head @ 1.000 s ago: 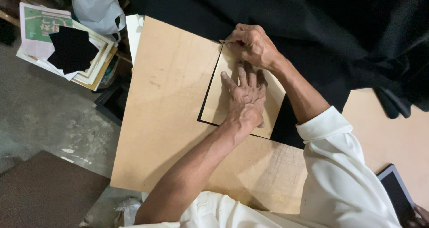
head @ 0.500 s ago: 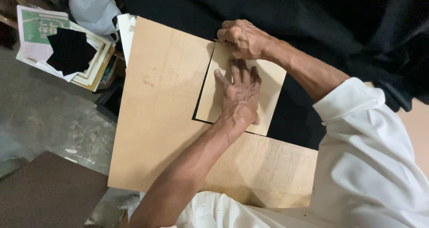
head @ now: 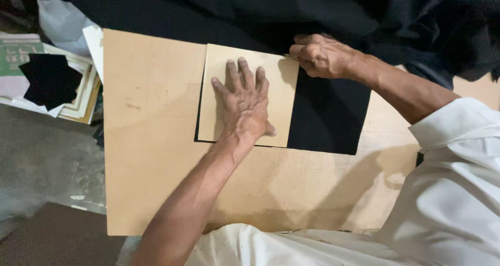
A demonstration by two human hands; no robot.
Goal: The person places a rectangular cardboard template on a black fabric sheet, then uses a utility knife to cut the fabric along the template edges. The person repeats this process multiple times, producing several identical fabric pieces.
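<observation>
L hand (head: 245, 107) lies flat, palm down, fingers spread, pressing on the tan card template (head: 247, 94). It grips nothing, just weight. R hand (head: 323, 55) is curled shut at the template's upper right corner, fingertips pinched on sth thin at the edge; too small to tell if it's chalk, a blade or only the corner itself.

Change vs half a sec ago: the template sat tilted w/ only a narrow dark sliver showing beside it. Now it lies squarer to the board edge, and a wide band of the black sheet (head: 328, 115) shows to its right. The L hand is in about the same spot on the card; the R hand is at the same corner but reads further out to the right. Part of this is prob the head cam turning, not all card movement.

Meaning, as a guess: the card looks settled against the sheet's left edge, pinned down, w/ work going on at the top corner.

Outward: both lie on the big plywood board (head: 151, 141) serving as desk. Black cloth (head: 364, 10) is heaped behind. At far left, a stack of papers w/ a black cut piece (head: 49, 81) on top. White sleeve (head: 458, 135) at right.
</observation>
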